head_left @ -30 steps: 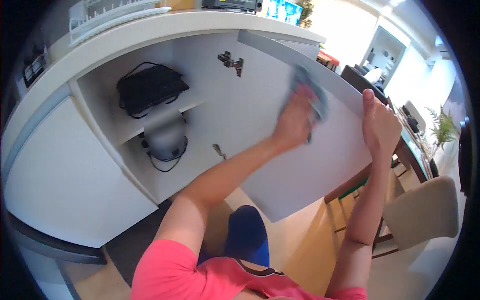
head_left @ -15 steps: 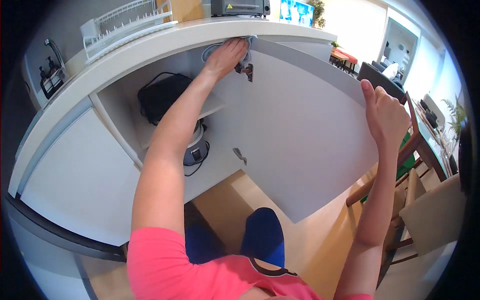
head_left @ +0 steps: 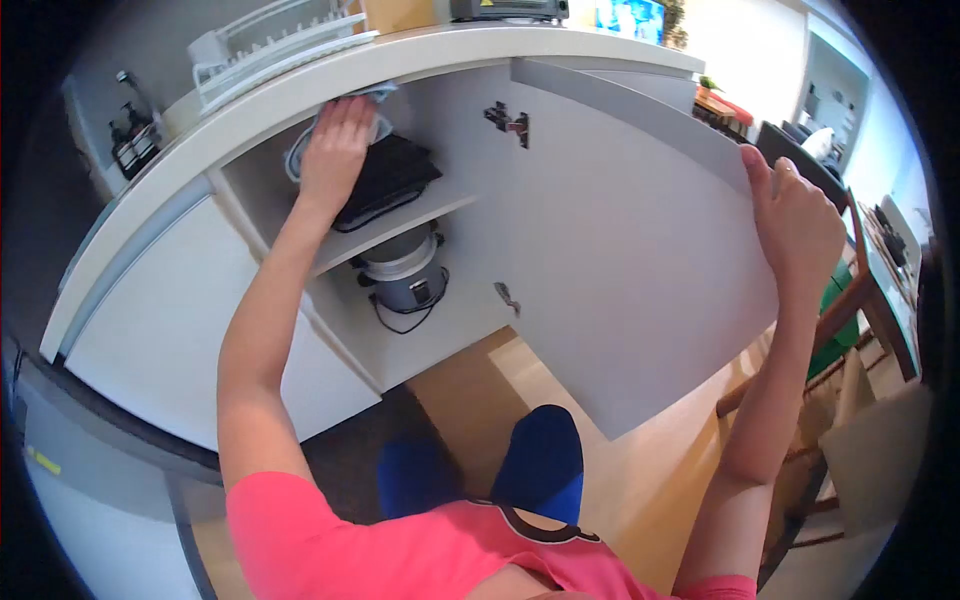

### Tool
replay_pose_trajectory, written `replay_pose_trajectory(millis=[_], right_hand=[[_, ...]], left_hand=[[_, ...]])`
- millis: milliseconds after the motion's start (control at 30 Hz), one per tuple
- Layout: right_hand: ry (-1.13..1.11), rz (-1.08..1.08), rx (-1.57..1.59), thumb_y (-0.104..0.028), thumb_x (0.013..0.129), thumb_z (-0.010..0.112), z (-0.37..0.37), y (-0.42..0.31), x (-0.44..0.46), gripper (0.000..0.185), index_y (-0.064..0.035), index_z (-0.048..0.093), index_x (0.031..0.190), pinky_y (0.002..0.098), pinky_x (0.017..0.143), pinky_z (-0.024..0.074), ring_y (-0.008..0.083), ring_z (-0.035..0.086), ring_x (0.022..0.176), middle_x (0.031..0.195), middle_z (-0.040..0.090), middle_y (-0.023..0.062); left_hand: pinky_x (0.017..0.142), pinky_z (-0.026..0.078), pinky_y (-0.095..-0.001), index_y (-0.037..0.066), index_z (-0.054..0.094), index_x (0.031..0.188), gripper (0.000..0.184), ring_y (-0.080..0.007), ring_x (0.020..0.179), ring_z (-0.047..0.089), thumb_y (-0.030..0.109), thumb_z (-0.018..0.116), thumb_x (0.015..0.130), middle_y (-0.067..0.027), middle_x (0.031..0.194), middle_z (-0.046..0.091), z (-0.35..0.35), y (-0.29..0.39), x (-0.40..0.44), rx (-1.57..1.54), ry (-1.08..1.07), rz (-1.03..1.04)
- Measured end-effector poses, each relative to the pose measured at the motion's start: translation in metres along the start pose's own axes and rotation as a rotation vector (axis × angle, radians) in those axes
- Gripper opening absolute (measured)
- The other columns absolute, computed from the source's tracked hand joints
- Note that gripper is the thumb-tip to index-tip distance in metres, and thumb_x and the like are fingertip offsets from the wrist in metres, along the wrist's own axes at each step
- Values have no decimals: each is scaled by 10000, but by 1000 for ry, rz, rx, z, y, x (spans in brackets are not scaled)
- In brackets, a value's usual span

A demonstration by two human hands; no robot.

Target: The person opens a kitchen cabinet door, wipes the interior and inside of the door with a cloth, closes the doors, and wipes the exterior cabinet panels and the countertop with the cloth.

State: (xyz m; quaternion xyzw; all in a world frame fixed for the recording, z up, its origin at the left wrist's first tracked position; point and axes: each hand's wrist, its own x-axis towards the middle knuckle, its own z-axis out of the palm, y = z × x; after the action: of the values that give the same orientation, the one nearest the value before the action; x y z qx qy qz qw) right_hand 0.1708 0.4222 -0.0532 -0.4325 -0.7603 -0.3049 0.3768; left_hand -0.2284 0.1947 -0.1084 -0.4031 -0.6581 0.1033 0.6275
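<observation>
Holds a pale blue cloth (head_left: pixel 380 128) under the left hand (head_left: pixel 335 150), high inside the open cupboard (head_left: pixel 440 342), just below the front of the tabletop (head_left: pixel 440 50). Looks light, limp and hard to damage; best bunched near the middle, with loose edges tucked in. Lays the left fingers close together over the cloth; cannot tell whether cloth touches cupboard wall. Wraps the right hand (head_left: pixel 800 225) round the top outer corner of the door (head_left: pixel 640 230), fingers closed on the edge.

Shows a black bag (head_left: pixel 395 170) on the shelf (head_left: pixel 440 208), near the cloth, and a grey pot (head_left: pixel 410 290) with a cord below. Carries a dish rack (head_left: pixel 285 45) and an oven (head_left: pixel 510 10) on the tabletop. Opens rightward onto a chair (head_left: pixel 880 460), a glass-topped table and a bright room beyond.
</observation>
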Motion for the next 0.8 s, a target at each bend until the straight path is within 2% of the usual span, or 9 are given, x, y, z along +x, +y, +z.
replay_pose_trajectory(millis=[200,300,367,467,567,700,733,767,800], right_hand=[[10,4,11,-586,887,277,4,-1,3,628,-74,610,737,403,557,502,301,639,643,647,625,138],[41,12,-10,-583,884,302,6,-1,3,611,-74,600,722,396,553,503,302,637,640,648,625,134],[32,29,-7,-579,882,315,5,-2,3,599,-76,594,715,394,553,503,299,636,637,648,625,133],[71,34,3,-574,881,330,11,-1,3,585,-77,588,710,393,557,504,298,636,639,654,627,131],[55,67,-30,-575,881,326,8,-3,3,583,-78,591,727,393,565,505,300,639,659,671,634,131],[119,88,-79,-594,877,298,8,-10,3,607,-77,585,737,402,572,504,308,640,692,692,639,134],[124,101,-102,-611,872,274,17,-6,4,634,-72,604,815,425,581,500,323,636,723,728,644,148],[57,101,-111,-614,870,273,18,-5,4,638,-71,607,851,430,588,499,325,635,733,746,646,149],[-11,103,-120,-617,869,272,14,-4,6,643,-70,610,887,435,595,498,328,634,744,763,648,151]], left_hand=[[931,400,-377,-19,531,1099,372,-291,1095,492,94,502,745,-146,1138,540,-65,-47,-49,18,-145,-243],[894,416,-388,-43,549,1064,340,-331,1044,521,99,510,757,-180,1082,572,-158,-61,0,-178,-679,-998],[879,417,-398,-37,571,1033,315,-362,1005,539,149,480,796,-222,1064,579,-172,-82,-10,-83,-40,-837],[912,367,-481,-18,558,1078,352,-384,1067,492,197,446,823,-236,1110,552,-127,-126,-16,133,322,-787],[938,290,-567,-43,520,1135,433,-408,1120,428,251,451,824,-249,1115,536,-63,-111,-13,630,187,-908],[986,232,-560,-126,472,1144,541,-413,1113,421,262,502,769,-271,1111,513,-33,-43,45,53,255,-783],[977,250,-549,-110,507,1084,487,-412,1077,443,243,509,749,-269,1073,518,-24,-19,69,-110,258,-725],[973,247,-563,-96,530,1013,433,-413,1043,455,231,518,729,-274,1045,513,-16,7,88,-284,494,-628],[969,248,-569,-54,542,970,378,-400,1034,450,214,540,703,-251,1043,504,-19,31,102,-283,441,-531]])
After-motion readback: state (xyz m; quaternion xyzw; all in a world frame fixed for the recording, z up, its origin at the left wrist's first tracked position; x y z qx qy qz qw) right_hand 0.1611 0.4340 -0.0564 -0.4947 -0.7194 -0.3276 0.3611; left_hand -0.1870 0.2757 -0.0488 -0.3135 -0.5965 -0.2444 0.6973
